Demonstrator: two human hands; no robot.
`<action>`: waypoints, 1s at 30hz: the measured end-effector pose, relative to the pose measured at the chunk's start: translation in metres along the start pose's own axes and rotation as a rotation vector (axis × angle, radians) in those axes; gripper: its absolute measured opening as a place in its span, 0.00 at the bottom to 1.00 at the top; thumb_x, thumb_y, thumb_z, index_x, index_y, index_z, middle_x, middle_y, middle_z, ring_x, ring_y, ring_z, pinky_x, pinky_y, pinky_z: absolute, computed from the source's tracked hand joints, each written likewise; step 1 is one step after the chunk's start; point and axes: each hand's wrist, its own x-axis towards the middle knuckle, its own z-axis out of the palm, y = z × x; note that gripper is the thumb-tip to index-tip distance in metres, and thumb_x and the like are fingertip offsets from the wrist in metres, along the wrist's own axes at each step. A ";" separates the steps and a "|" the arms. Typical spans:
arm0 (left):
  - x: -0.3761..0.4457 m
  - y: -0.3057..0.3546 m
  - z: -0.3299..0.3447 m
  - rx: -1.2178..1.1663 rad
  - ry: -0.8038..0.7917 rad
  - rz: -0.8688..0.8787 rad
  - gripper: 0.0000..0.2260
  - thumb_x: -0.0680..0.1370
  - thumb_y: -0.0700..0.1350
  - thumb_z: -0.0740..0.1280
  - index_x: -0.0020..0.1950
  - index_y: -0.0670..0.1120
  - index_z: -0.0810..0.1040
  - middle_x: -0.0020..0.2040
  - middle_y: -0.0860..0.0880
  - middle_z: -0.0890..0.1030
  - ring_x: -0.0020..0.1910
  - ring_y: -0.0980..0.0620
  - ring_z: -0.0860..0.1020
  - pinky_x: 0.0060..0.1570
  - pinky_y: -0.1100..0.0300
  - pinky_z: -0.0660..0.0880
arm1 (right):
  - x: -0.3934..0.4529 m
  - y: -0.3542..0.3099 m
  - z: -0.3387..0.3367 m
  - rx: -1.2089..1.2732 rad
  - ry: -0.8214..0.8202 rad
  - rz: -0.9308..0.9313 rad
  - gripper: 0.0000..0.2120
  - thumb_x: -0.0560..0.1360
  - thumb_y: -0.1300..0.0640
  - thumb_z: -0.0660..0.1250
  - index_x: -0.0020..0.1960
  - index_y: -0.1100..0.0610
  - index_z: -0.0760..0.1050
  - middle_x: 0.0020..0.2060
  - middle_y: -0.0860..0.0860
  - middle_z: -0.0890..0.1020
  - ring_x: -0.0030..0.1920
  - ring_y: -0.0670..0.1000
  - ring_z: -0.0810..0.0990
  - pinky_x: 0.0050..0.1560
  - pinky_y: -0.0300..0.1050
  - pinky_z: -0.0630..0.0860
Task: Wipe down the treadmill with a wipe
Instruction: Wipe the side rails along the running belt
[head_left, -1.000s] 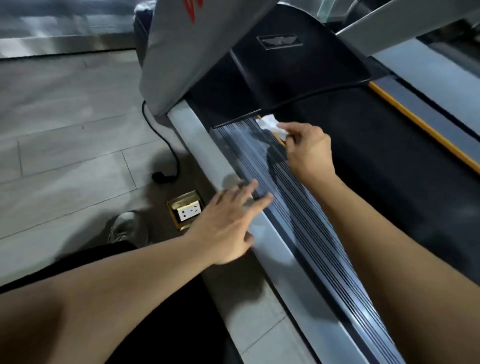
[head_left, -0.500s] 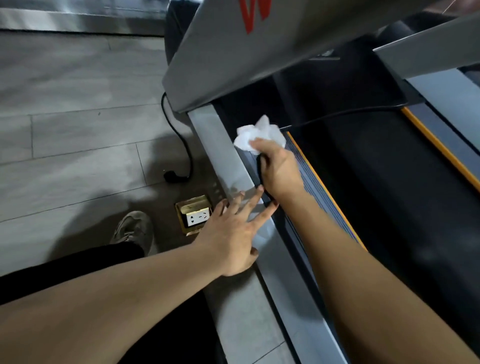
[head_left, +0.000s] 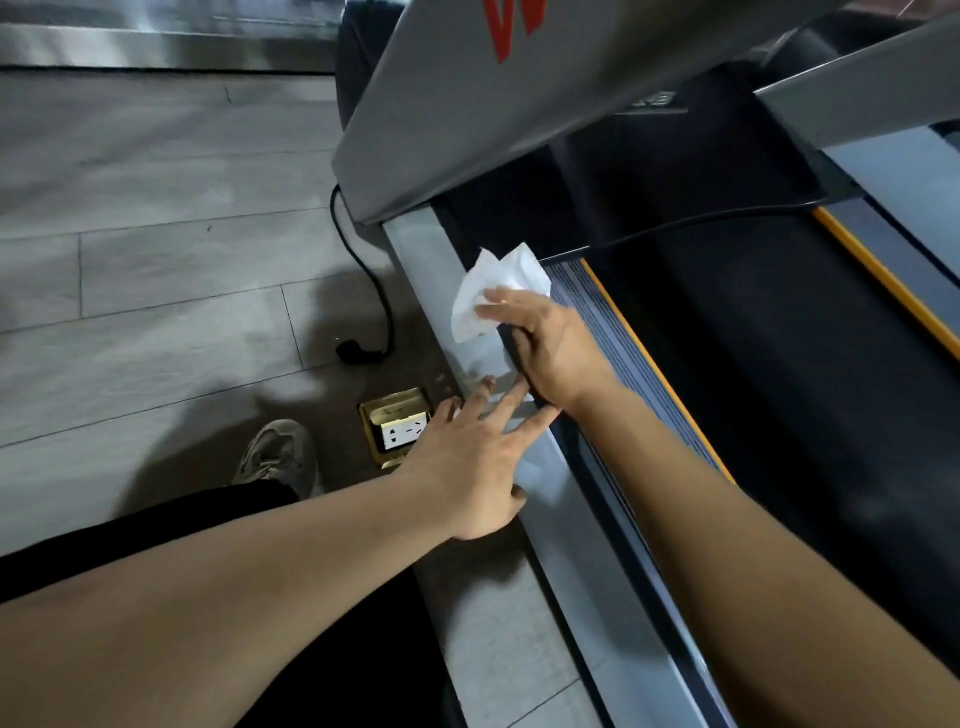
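- White wipe (head_left: 496, 291) pinched in my right hand (head_left: 550, 345), on the treadmill's grey side rail (head_left: 566, 525) near the front.
- Progress: mid-job by my read; rail length behind, belt (head_left: 779, 364), uprights look undone.
- Left hand (head_left: 475, 460): fingers straight, spread, bracing flat on rail.
- Right arm reaches forward across rail.

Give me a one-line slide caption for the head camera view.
Right hand wipes the treadmill's grey side rail with a white wipe while the left hand braces flat on it.
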 end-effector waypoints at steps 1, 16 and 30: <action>0.000 0.000 -0.001 -0.002 -0.004 0.000 0.44 0.81 0.56 0.66 0.82 0.61 0.34 0.82 0.52 0.32 0.83 0.43 0.42 0.79 0.42 0.52 | 0.000 0.009 -0.005 -0.021 -0.011 -0.005 0.21 0.77 0.67 0.58 0.65 0.57 0.81 0.67 0.54 0.79 0.69 0.53 0.76 0.71 0.42 0.69; -0.002 0.004 -0.008 -0.026 -0.057 -0.013 0.47 0.81 0.54 0.68 0.80 0.61 0.30 0.81 0.52 0.28 0.83 0.42 0.40 0.78 0.40 0.51 | -0.021 0.052 -0.043 -0.024 0.189 0.482 0.21 0.80 0.69 0.58 0.67 0.55 0.79 0.68 0.51 0.78 0.69 0.51 0.76 0.69 0.34 0.66; -0.018 0.039 0.001 0.256 0.056 0.098 0.41 0.80 0.55 0.64 0.84 0.50 0.40 0.84 0.47 0.41 0.80 0.37 0.51 0.74 0.41 0.61 | -0.047 0.023 -0.027 -0.008 0.177 0.453 0.21 0.79 0.68 0.58 0.66 0.55 0.80 0.68 0.53 0.79 0.70 0.53 0.76 0.72 0.41 0.67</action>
